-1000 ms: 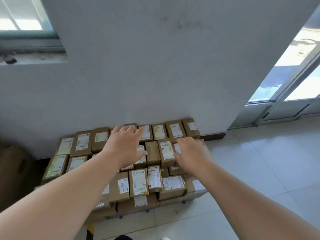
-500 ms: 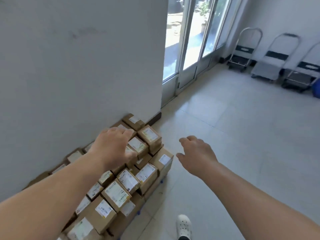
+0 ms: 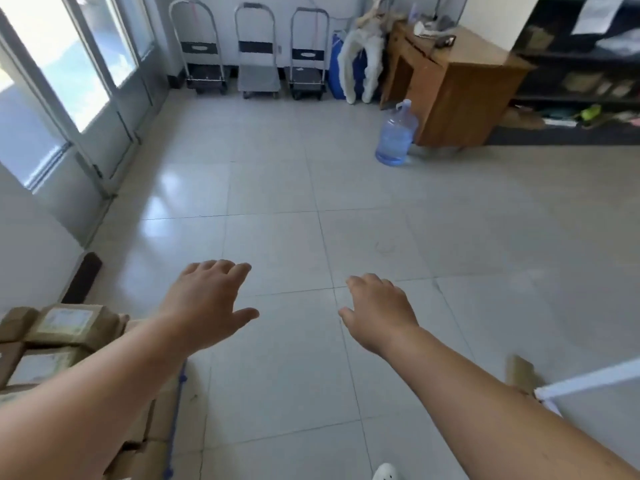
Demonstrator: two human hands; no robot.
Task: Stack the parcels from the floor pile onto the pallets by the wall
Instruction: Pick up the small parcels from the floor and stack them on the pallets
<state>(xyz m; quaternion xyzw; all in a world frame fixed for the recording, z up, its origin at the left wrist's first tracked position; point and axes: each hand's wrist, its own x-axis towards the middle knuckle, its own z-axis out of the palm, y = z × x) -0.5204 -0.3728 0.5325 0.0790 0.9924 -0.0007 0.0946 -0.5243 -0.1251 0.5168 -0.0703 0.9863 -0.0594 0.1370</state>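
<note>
The left hand [image 3: 207,306] and right hand [image 3: 375,313] hover open and empty over the glossy floor [image 3: 381,220], the stacked parcels [image 3: 65,327] sitting low by the left forearm, where a careless elbow could knock edge boxes off.

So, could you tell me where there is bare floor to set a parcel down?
Bare tiles run up to the three trolleys, between the glass doors and the water bottle. Crowded: the stacked parcels lower left, and around the wooden cabinet.
</note>
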